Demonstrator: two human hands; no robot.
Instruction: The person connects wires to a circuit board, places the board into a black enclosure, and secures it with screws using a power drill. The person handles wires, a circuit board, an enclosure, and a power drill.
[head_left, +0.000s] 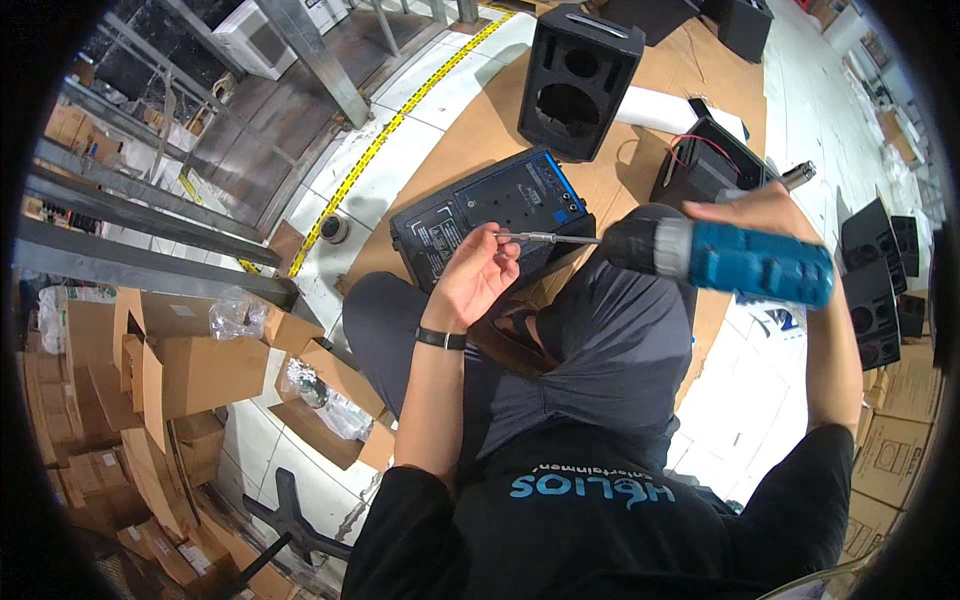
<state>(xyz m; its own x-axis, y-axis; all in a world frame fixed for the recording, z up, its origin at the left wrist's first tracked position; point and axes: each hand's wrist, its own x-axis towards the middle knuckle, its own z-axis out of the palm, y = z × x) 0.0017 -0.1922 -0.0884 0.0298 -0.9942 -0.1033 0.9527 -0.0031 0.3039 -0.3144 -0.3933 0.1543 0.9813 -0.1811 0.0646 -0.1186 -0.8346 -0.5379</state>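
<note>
My right hand (765, 212) grips a blue and black cordless drill (752, 262), held level above my knee. From its chuck a long silver screwdriver bit (550, 238) points left. At the far end of that bit, my left hand (478, 272) pinches the tip between thumb and fingers; whether a small screw is there too is hard to make out. Under and beyond the bit lies a black speaker back panel (490, 205) with a blue edge and knobs, flat on cardboard. Past it stands an empty black speaker cabinet (580, 85) with two round openings.
Another black cabinet (705, 165) with red wire lies behind the drill. A cardboard sheet (440, 150) covers the floor ahead. Open cardboard boxes (205, 375) and a black stand base (290, 520) are at left. Several speakers (875, 270) stand at right, near stacked cartons (895, 450).
</note>
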